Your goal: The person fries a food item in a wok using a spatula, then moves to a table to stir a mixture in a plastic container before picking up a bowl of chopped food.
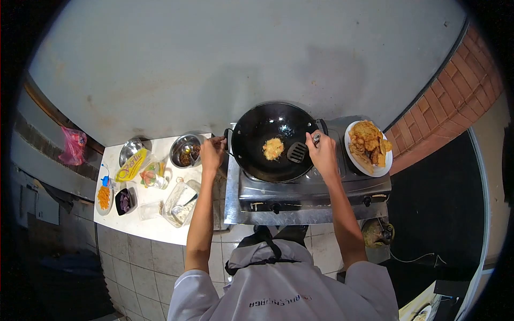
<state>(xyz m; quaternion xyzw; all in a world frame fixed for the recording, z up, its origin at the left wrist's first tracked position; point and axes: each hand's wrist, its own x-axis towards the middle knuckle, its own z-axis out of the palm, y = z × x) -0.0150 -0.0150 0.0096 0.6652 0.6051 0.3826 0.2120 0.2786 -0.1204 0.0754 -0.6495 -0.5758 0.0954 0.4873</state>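
Note:
A black wok (257, 125) stands on the steel gas stove (316, 198), with one golden fritter (273, 148) inside. My right hand (322, 150) is closed around the handle of a black slotted spatula (296, 152), whose blade rests in the wok just right of the fritter. At the wok's left loop handle, my left hand (213, 152) has its fingers closed; they appear to grip that handle. Fried pieces (368, 143) are heaped on a white plate (381, 171) right of the wok.
On the white table (126, 222) at left are steel bowls (176, 155), a yellow packet (130, 166), a clear container (179, 203), a dark bowl (124, 201) and a plate of orange pieces (104, 198). A wall rises behind the stove. A gas cylinder (375, 234) stands below right.

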